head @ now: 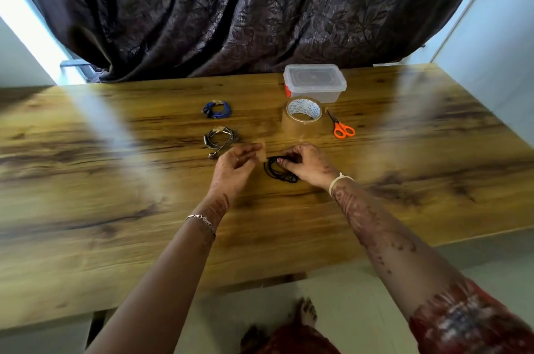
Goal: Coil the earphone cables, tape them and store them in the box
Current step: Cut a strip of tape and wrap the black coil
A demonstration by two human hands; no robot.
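A dark leaf-patterned curtain (245,6) hangs across the far side of the scene, its hem reaching the far edge of a wide wood-grain table (115,180). On the table's far right stands a clear plastic box (315,83) with its lid on. Just in front of the box, nearer to the person, a roll of brown tape (302,116) lies flat with its core facing up.

Both bare forearms reach in from the near edge and meet near the middle of the table. The left hand (237,164) is raised a little, with its fingers curled and a small piece of tape (260,151) pinched between thumb and fingertips. The right hand (306,162) is just to the right of it. Its fingers are bent down and grip the far side of the black earphones (278,171), which are wound into a loose coil that lies on the wood between the two hands.

Left of the tape roll lie two more coils, the grey earphones (221,138) just beyond the left hand and the blue earphones (216,110) farther back. Each has a tan strip at its far side. Orange-handled scissors (342,126) lie closed just right of the tape roll, with the blades pointing away from the person.
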